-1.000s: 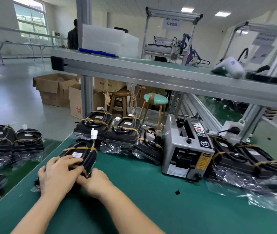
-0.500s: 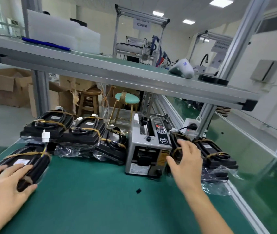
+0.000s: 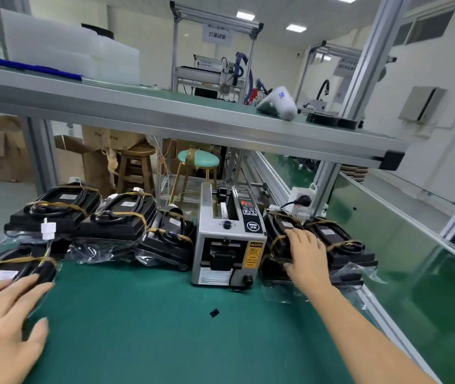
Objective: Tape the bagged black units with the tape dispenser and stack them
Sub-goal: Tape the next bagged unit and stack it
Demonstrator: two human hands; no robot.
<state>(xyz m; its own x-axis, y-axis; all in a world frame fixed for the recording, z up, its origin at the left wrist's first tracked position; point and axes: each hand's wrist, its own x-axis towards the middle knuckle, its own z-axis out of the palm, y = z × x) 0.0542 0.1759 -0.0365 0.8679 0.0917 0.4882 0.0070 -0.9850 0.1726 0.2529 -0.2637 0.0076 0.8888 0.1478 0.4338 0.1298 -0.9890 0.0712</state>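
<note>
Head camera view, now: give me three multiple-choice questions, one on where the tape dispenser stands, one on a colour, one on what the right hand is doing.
1. The tape dispenser stands:
A. between groups of bagged black units
B. on the upper shelf
C. on a stool

2. The bench mat is:
A. red
B. green
C. white

3. The right hand:
A. hangs idle
B. rests on a bagged black unit
C. presses the dispenser

Answers:
1 A, units lie at both its sides.
2 B, the surface is green throughout.
3 B, its fingers lie on the unit right of the dispenser.
</note>
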